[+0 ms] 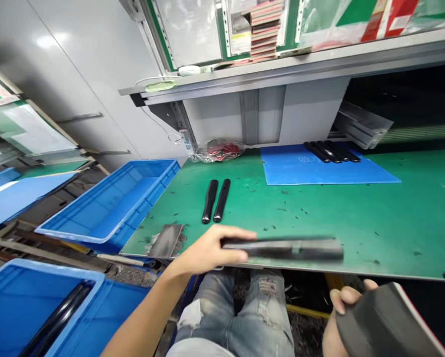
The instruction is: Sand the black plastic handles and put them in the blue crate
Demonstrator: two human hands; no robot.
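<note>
My left hand [211, 245] is closed around the narrower end of a glossy black tube [297, 249]. The tube lies level over the front edge of the green table [319, 213], slightly blurred, its wider end pointing right. At the lower right, my right hand [337, 315] grips a dark grey sheet [384, 322] with a thin red and white edge; part of that hand is hidden behind it. Beyond my left hand, one black tube [209, 201] and another black tube [222, 200] rest side by side on the table.
A grey pad [166, 240] lies at the table's left front corner. Several black tubes [332, 151] rest on a blue mat [319, 171] at the back. Blue bins [111, 198] stand left. A shelf [245, 82] overhangs the table's rear. Dark flecks dot the tabletop.
</note>
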